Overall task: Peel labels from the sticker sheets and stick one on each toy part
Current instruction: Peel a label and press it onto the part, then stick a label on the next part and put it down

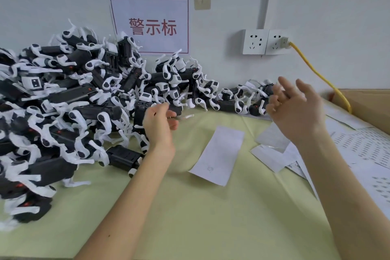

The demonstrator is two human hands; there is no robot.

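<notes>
1 toy pile (63, 99) just beside left hand (159, 121); sticker sheets (274, 141) below right hand (295, 107)

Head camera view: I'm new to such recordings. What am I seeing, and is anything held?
A camera worn on a person's head looks down at their own bare arms; there is no machine. On the green table lie a pile of black-and-white toy parts at left, a white sheet in the middle, printed sticker sheets at right. The right hand is open and empty. The left hand curls beside a small pale strip; whether it pinches it is unclear.
</notes>
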